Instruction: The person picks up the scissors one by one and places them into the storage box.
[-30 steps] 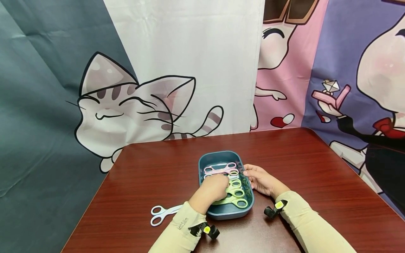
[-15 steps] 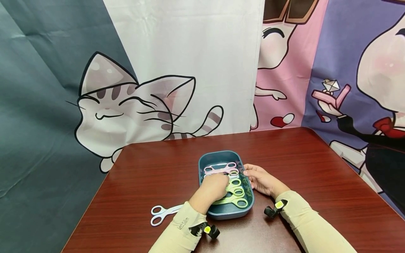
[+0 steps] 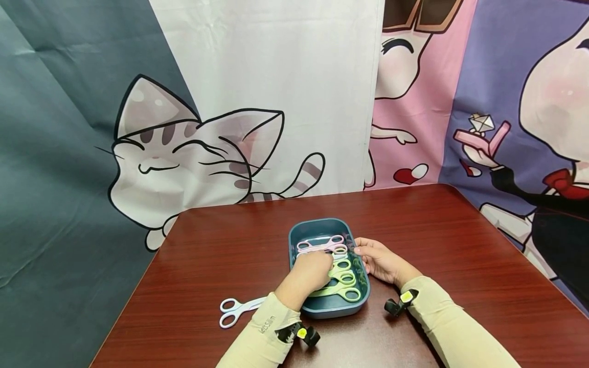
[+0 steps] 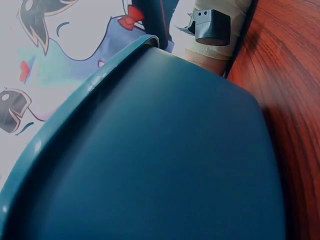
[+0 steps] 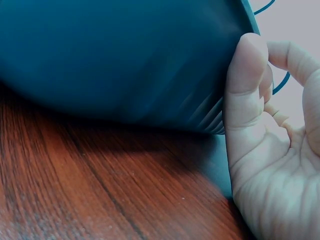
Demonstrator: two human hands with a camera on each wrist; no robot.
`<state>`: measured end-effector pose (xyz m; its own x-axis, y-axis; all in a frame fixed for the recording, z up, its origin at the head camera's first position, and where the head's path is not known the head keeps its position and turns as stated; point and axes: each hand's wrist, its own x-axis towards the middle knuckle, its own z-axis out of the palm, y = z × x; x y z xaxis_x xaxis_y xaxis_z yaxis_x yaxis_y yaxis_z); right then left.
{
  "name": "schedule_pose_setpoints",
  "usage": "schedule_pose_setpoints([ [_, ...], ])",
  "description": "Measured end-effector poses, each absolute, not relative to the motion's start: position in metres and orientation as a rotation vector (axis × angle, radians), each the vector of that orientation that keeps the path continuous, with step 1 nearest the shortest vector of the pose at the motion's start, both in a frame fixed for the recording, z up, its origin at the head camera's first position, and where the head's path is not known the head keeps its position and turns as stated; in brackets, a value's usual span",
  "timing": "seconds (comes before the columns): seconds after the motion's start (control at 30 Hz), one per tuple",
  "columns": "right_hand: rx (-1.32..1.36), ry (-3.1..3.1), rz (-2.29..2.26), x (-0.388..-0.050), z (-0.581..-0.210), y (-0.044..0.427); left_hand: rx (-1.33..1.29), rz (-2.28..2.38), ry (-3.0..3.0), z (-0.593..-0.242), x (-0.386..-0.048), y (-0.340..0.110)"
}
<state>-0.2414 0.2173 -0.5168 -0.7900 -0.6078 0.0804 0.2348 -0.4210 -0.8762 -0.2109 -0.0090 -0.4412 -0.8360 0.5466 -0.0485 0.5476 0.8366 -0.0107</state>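
Note:
My left hand (image 3: 313,268) reaches into a dark blue-green bin (image 3: 338,310) over several pairs of scissors. Its fingertips are hidden below the knuckles, so I cannot see whether they grip any scissors. Yellow-green scissors (image 3: 342,292) lie at the near end of the bin, and pink scissors (image 3: 329,246) lie farther back. Outside the bin's right wall, my right hand (image 3: 379,263) rests its thumb on that wall, the other fingers loosely bent. The right wrist view shows this thumb (image 5: 247,75) flat along the bin's side. The left wrist view holds only the bin's outer wall (image 4: 165,150).
Pale blue scissors (image 3: 236,310) lie on the red-brown wooden table (image 3: 221,245) left of the bin, partly behind my left sleeve (image 3: 262,332). A curtain with cartoon drawings (image 3: 276,66) hangs behind the table.

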Motion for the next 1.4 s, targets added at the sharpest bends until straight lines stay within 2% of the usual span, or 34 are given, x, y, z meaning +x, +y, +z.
schedule_pose_setpoints([
  [1.0,-0.541,1.278,-2.227,-0.245,-0.518,0.216,0.887,-0.054,2.997,-0.445,-0.214,-0.011],
  [1.4,-0.517,1.288,-2.226,-0.242,-0.517,0.216,0.937,0.000,2.965,-0.423,-0.213,-0.020],
])
